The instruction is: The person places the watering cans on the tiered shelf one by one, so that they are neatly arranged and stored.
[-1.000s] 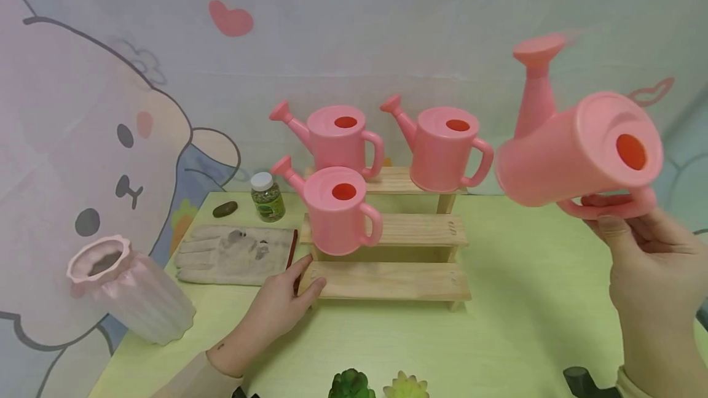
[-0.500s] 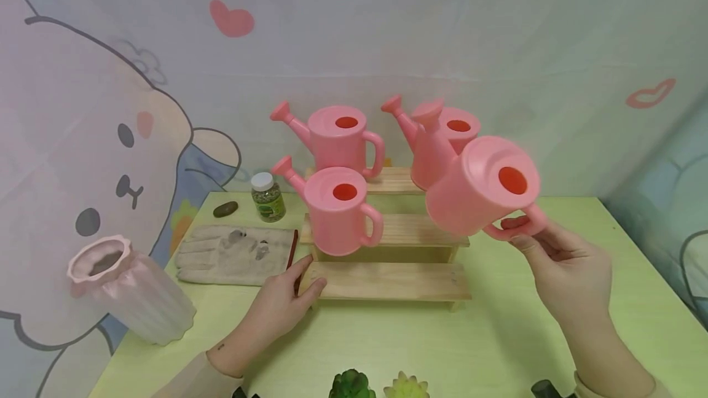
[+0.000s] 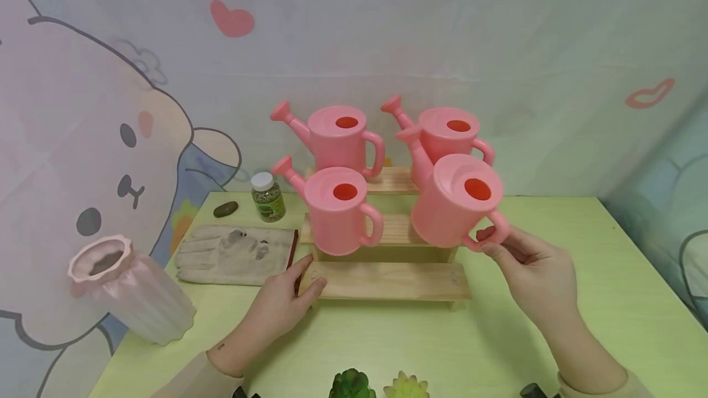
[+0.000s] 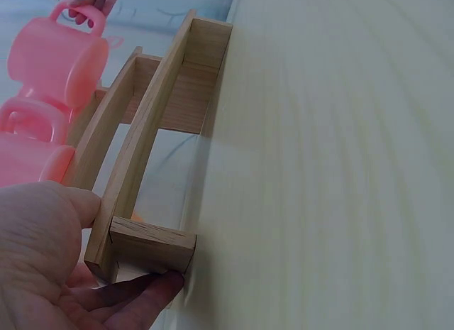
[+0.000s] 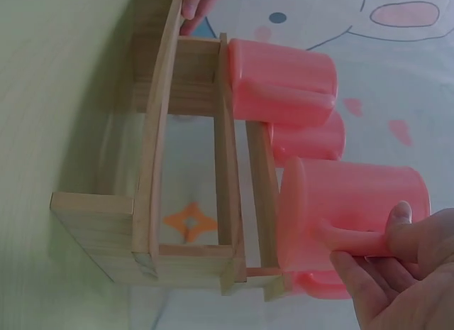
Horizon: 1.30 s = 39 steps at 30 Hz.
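Note:
In the head view, my right hand (image 3: 533, 272) pinches the handle of a pink watering can (image 3: 456, 201). This can is slightly tilted at the right end of the middle step, in front of another pink watering can (image 3: 445, 131) on the top step. A three-step wooden stand (image 3: 387, 280) bears two more pink cans on its left, one (image 3: 338, 214) on the middle step and one (image 3: 337, 140) above. At the stand's lower left corner, my left hand (image 3: 276, 309) holds the end of the bottom step; in the left wrist view its thumb and fingers (image 4: 152, 301) grip the wood.
Left of the stand lie a pair of work gloves (image 3: 232, 255) and a dark stone (image 3: 225, 209), beside a white-lidded jar (image 3: 268, 198). A pale pink ribbed vase (image 3: 138, 293) stands at the far left. Two small succulents (image 3: 351, 384) show at the front edge.
My right hand has carried the watering can leftward and down from the far right to the middle step, turning it more upright. The left hand has stayed on the stand.

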### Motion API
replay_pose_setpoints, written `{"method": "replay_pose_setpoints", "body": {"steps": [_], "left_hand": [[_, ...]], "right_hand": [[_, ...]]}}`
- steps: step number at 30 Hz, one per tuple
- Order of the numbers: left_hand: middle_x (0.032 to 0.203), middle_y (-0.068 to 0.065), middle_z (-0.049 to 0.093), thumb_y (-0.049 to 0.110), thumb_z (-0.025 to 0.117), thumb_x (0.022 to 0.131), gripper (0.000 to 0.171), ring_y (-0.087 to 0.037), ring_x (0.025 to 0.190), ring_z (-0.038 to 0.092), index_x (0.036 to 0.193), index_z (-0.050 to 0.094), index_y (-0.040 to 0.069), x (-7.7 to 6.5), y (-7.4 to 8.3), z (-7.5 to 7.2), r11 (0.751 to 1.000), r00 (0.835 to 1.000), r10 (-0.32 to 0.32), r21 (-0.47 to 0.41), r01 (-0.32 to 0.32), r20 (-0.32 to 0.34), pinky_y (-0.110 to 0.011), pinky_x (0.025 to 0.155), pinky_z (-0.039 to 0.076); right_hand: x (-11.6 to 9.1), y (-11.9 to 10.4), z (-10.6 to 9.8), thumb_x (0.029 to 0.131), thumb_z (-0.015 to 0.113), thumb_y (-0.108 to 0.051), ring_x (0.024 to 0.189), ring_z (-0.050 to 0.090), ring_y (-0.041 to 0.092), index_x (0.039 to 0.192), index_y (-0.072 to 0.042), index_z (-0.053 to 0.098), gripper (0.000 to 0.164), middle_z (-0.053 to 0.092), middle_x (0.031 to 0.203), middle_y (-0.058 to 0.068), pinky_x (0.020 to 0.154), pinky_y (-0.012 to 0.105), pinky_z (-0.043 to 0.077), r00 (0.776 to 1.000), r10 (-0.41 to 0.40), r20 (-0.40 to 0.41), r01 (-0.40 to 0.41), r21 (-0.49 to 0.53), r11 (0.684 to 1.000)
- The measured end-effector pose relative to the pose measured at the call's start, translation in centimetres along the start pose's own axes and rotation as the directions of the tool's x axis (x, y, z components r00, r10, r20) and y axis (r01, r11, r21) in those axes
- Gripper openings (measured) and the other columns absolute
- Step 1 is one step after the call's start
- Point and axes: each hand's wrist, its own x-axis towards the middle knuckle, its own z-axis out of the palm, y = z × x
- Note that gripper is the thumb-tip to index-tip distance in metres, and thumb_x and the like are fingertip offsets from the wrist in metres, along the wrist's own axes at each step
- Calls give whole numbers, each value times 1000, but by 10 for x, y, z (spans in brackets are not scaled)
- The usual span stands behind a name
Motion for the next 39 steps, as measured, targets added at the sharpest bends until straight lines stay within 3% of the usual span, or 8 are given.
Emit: {"method": "replay_pose_setpoints", "body": {"steps": [10,16,25,31,34,39], "left_hand": [[54,3,45,57,59,99,69,-11,56,42,155,47,17,0,0,0,1000,1000,-13,-3,13,8,-36,78,48],[52,4,43,56,59,100,68,-10,54,40,154,47,18,1,1,0,1000,1000,-13,0,13,5,-37,79,49],[52,5,42,55,60,100,68,-10,53,38,154,47,16,0,1,-1,1000,1000,-3,3,3,1,-37,79,49],[54,4,46,54,60,100,67,-10,55,42,154,48,16,-1,1,-1,1000,1000,-8,4,8,1,-37,80,50],[51,5,43,53,60,100,66,-9,52,37,154,47,17,0,2,-1,1000,1000,-10,-1,10,6,-35,76,49],[50,6,38,52,60,100,66,-8,48,29,154,47,17,0,3,-3,1000,1000,-14,-12,14,14,-31,66,43]], "right_hand": [[-3,1,7,84,85,-16,84,71,-12,115,-22,80,32,72,94,-35,59,14,50,997,-78,18,79,-52,996],[-4,4,9,87,83,-19,81,71,-10,113,-23,80,26,75,90,-27,56,16,47,998,-60,36,62,-48,997],[-3,5,10,89,82,-22,80,70,-11,118,-21,79,29,73,89,-32,49,21,41,998,-35,48,39,-92,995],[-3,5,11,88,82,-26,82,69,-14,119,-20,79,32,80,94,-13,51,20,46,997,-26,69,35,-136,990],[-3,6,12,89,82,-28,82,68,-17,119,-19,79,32,81,96,-2,54,19,49,996,-30,82,43,-163,986],[-4,7,11,89,81,-30,83,66,-20,116,-18,79,29,81,98,2,60,18,54,994,-39,98,57,-187,981]]}}
